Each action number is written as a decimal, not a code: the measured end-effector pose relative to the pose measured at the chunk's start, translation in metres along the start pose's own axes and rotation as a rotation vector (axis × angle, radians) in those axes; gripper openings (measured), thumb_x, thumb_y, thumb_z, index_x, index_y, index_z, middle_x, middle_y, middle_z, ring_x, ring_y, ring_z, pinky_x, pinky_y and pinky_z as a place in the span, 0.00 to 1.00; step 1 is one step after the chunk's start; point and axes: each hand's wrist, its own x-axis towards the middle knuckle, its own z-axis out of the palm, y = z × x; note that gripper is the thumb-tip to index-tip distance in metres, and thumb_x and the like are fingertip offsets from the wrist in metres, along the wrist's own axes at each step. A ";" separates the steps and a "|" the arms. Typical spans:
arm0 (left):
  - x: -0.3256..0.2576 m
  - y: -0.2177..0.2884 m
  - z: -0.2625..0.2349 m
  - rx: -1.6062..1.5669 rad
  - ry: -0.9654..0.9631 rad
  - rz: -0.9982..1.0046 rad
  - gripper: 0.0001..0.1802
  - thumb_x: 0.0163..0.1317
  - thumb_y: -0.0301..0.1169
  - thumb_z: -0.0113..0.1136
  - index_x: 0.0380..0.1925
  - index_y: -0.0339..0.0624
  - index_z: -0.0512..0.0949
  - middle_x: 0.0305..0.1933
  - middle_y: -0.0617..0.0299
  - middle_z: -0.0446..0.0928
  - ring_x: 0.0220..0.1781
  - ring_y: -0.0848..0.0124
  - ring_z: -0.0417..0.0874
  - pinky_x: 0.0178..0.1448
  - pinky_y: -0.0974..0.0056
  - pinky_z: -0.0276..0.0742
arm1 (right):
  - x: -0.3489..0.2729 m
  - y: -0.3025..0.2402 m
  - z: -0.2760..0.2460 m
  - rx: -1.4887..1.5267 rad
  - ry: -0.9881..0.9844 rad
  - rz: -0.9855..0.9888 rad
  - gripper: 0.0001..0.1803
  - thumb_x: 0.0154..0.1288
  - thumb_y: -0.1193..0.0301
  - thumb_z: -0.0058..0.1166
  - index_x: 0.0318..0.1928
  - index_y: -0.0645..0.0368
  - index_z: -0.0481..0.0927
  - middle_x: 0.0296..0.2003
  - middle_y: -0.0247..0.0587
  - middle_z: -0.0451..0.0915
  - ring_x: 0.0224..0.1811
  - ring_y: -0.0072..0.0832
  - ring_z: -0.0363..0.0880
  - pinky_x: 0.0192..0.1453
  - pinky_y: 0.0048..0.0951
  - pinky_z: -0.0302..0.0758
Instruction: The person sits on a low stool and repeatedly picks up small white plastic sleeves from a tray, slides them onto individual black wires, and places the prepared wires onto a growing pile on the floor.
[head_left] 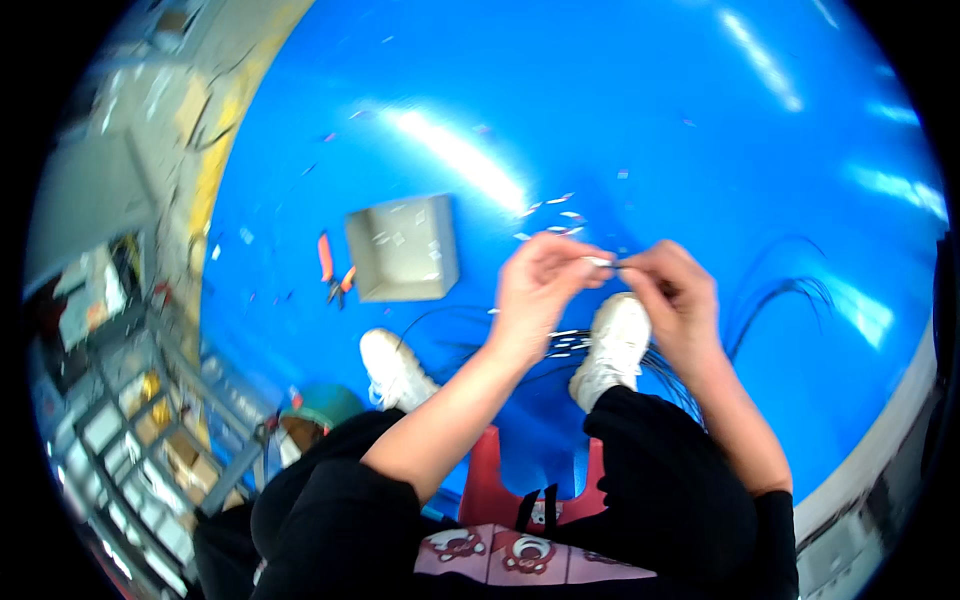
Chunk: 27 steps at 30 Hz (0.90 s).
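My left hand (540,282) and my right hand (675,295) meet in front of me, above the blue floor (600,130). Both pinch a thin black wire with a small white end (603,262) between the fingertips. A bundle of black wires (770,300) trails from my lap out to the right across the floor. I sit on a red stool (490,480), my white shoes (615,345) planted on the floor below my hands.
A shallow grey cardboard box (402,247) lies on the floor to the left, with orange-handled pliers (333,270) beside it. Small white scraps are scattered near the box. A green roll (320,408) and metal racks (130,420) stand at the far left.
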 end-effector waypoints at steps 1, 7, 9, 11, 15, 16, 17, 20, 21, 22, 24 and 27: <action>-0.001 -0.001 0.003 -0.014 -0.031 -0.003 0.06 0.66 0.28 0.58 0.40 0.37 0.75 0.45 0.49 0.82 0.43 0.68 0.84 0.48 0.63 0.80 | -0.002 0.000 0.000 0.013 0.004 0.020 0.02 0.59 0.80 0.60 0.33 0.62 0.82 0.24 0.37 0.72 0.26 0.24 0.70 0.28 0.26 0.64; -0.006 -0.010 -0.006 -0.147 -0.030 -0.040 0.06 0.66 0.24 0.58 0.40 0.36 0.75 0.41 0.55 0.81 0.42 0.71 0.83 0.48 0.66 0.80 | -0.009 0.005 0.014 0.181 -0.064 0.199 0.01 0.61 0.80 0.59 0.34 0.65 0.80 0.27 0.32 0.69 0.27 0.17 0.68 0.29 0.21 0.64; -0.007 -0.010 -0.009 -0.168 -0.019 -0.016 0.06 0.65 0.25 0.59 0.40 0.36 0.75 0.41 0.55 0.81 0.42 0.72 0.83 0.48 0.67 0.80 | -0.012 0.016 0.017 0.257 -0.079 0.160 0.02 0.63 0.80 0.58 0.35 0.66 0.79 0.30 0.33 0.69 0.26 0.16 0.69 0.29 0.18 0.66; -0.007 -0.010 -0.011 -0.184 -0.027 -0.006 0.06 0.65 0.25 0.59 0.40 0.37 0.75 0.41 0.56 0.81 0.42 0.73 0.82 0.48 0.67 0.80 | -0.012 0.020 0.018 0.225 -0.049 0.107 0.03 0.63 0.80 0.58 0.34 0.67 0.78 0.30 0.33 0.69 0.25 0.16 0.68 0.28 0.19 0.65; -0.010 -0.012 -0.017 -0.221 -0.031 -0.028 0.06 0.65 0.24 0.59 0.40 0.37 0.75 0.41 0.57 0.81 0.40 0.75 0.82 0.47 0.69 0.79 | -0.017 0.014 0.021 0.306 -0.082 0.232 0.03 0.65 0.78 0.57 0.34 0.66 0.77 0.30 0.31 0.69 0.24 0.14 0.67 0.26 0.18 0.63; -0.011 -0.014 -0.016 -0.232 -0.038 -0.033 0.05 0.65 0.24 0.59 0.40 0.37 0.75 0.41 0.57 0.81 0.40 0.76 0.82 0.47 0.69 0.79 | -0.017 0.014 0.021 0.305 -0.091 0.240 0.04 0.65 0.77 0.57 0.34 0.65 0.77 0.29 0.30 0.69 0.24 0.14 0.66 0.26 0.18 0.62; -0.012 -0.016 -0.016 -0.243 -0.045 -0.038 0.05 0.65 0.24 0.59 0.40 0.37 0.75 0.41 0.57 0.81 0.40 0.76 0.81 0.47 0.70 0.79 | -0.017 0.014 0.022 0.303 -0.099 0.249 0.04 0.66 0.76 0.57 0.34 0.65 0.78 0.29 0.30 0.69 0.24 0.13 0.66 0.25 0.18 0.61; -0.016 -0.019 -0.016 -0.218 -0.045 -0.067 0.06 0.64 0.24 0.59 0.39 0.36 0.75 0.39 0.59 0.81 0.38 0.78 0.80 0.45 0.71 0.78 | -0.016 0.013 0.025 0.328 -0.140 0.268 0.06 0.66 0.74 0.57 0.34 0.64 0.78 0.27 0.28 0.69 0.23 0.12 0.65 0.24 0.17 0.60; -0.017 -0.019 -0.016 -0.204 -0.038 -0.069 0.06 0.64 0.24 0.60 0.39 0.36 0.75 0.38 0.60 0.81 0.37 0.79 0.80 0.44 0.72 0.78 | -0.016 0.013 0.025 0.326 -0.149 0.279 0.06 0.66 0.74 0.57 0.34 0.64 0.78 0.27 0.28 0.70 0.23 0.12 0.65 0.24 0.17 0.60; -0.017 -0.020 -0.018 -0.161 -0.032 -0.066 0.06 0.64 0.24 0.60 0.39 0.36 0.75 0.37 0.60 0.80 0.37 0.79 0.80 0.43 0.72 0.78 | -0.016 0.012 0.027 0.327 -0.156 0.289 0.06 0.66 0.74 0.58 0.34 0.64 0.78 0.26 0.28 0.70 0.22 0.12 0.64 0.24 0.17 0.60; -0.019 -0.023 -0.022 -0.075 -0.018 -0.060 0.06 0.64 0.25 0.60 0.39 0.36 0.75 0.35 0.62 0.80 0.36 0.80 0.80 0.42 0.73 0.77 | -0.016 0.011 0.029 0.331 -0.172 0.314 0.06 0.66 0.73 0.58 0.34 0.64 0.79 0.26 0.27 0.72 0.22 0.12 0.64 0.24 0.17 0.60; -0.022 -0.023 -0.025 -0.203 -0.038 -0.087 0.07 0.63 0.26 0.61 0.38 0.37 0.75 0.32 0.64 0.78 0.34 0.80 0.79 0.40 0.74 0.76 | -0.016 0.009 0.030 0.330 -0.190 0.354 0.05 0.66 0.73 0.58 0.35 0.63 0.79 0.26 0.26 0.73 0.22 0.12 0.64 0.24 0.17 0.59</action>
